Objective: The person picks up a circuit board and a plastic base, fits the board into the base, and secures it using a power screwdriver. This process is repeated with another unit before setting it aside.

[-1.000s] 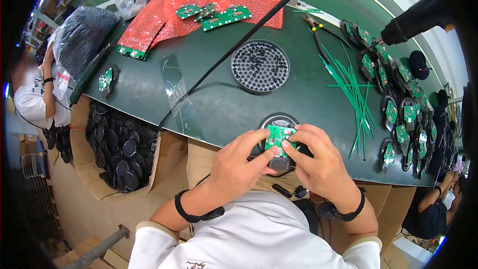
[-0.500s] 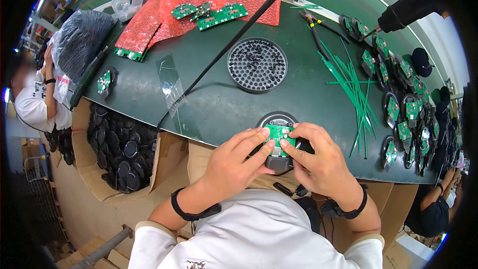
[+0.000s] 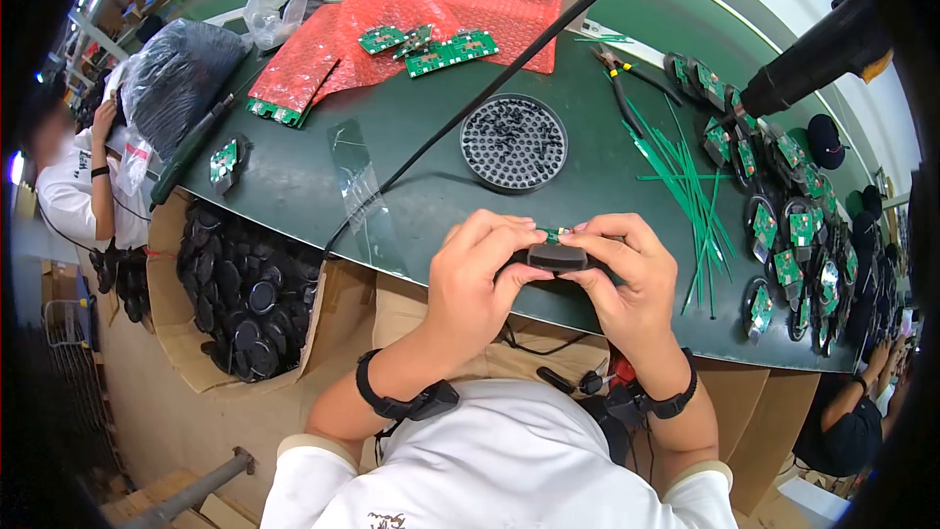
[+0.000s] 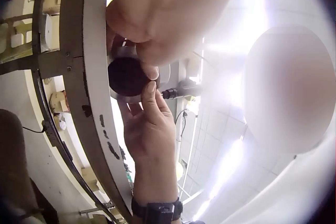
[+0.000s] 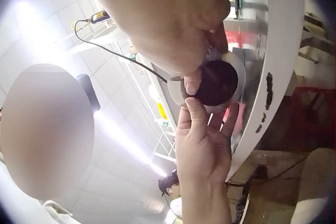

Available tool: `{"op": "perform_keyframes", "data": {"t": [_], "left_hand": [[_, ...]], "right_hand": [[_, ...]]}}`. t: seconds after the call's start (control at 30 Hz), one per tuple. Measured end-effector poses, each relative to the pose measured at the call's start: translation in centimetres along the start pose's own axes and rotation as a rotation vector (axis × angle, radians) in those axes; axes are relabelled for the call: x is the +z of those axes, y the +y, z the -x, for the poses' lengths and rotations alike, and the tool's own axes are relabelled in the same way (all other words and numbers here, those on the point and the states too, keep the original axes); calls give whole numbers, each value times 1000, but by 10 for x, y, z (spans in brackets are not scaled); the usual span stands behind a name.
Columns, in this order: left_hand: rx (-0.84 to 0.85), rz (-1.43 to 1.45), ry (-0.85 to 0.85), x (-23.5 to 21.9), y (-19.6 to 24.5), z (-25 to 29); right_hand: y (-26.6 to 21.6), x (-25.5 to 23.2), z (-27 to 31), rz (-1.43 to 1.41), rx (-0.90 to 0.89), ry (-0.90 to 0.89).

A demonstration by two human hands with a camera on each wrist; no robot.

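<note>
Both hands hold one round black housing (image 3: pixel 556 257) over the table's front edge, tilted so that its dark side faces the body. The left hand (image 3: pixel 477 269) grips its left side, thumb below and fingers above; the right hand (image 3: pixel 627 269) grips the right side in the same way. A strip of green circuit board (image 3: pixel 554 234) shows between the fingertips; the rest of it is hidden. In the left wrist view the housing's dark round underside (image 4: pixel 127 77) shows between both hands, with the thumbs at its edge. The right wrist view shows that underside (image 5: pixel 218 82) too.
A round tray (image 3: pixel 514 143) of small black parts stands behind the hands. Green strips (image 3: pixel 685 206), pliers (image 3: pixel 619 88) and many housings with boards (image 3: pixel 786 264) lie right. A power driver (image 3: pixel 818 54) hangs above. Red bubble wrap (image 3: pixel 441 5) lies at the back; a carton (image 3: pixel 176 313) stands left.
The hands have raised the housing slightly and tilted it, so its board, facing up before, is now mostly hidden. Both thumbs have moved from the board to the housing's near side.
</note>
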State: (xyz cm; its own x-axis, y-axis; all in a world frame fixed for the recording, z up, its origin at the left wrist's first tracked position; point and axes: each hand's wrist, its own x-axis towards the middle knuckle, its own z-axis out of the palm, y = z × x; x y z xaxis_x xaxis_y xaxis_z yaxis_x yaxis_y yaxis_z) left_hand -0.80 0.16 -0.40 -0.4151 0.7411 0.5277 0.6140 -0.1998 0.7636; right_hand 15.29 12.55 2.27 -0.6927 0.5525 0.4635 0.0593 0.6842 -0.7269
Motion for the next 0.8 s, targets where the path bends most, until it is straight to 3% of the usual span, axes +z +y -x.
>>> {"op": "perform_keyframes", "data": {"t": [0.53,0.73,0.8], "left_hand": [[-193,168,-15,0,11,-1],[-87,166,18,11,1,4],[1,36,-18,13,-2,5]], "right_hand": [[4,-4,3,-43,20,-16],[12,-3,6,2,-53,7],[17,-6,7,168,-193,6]]}}
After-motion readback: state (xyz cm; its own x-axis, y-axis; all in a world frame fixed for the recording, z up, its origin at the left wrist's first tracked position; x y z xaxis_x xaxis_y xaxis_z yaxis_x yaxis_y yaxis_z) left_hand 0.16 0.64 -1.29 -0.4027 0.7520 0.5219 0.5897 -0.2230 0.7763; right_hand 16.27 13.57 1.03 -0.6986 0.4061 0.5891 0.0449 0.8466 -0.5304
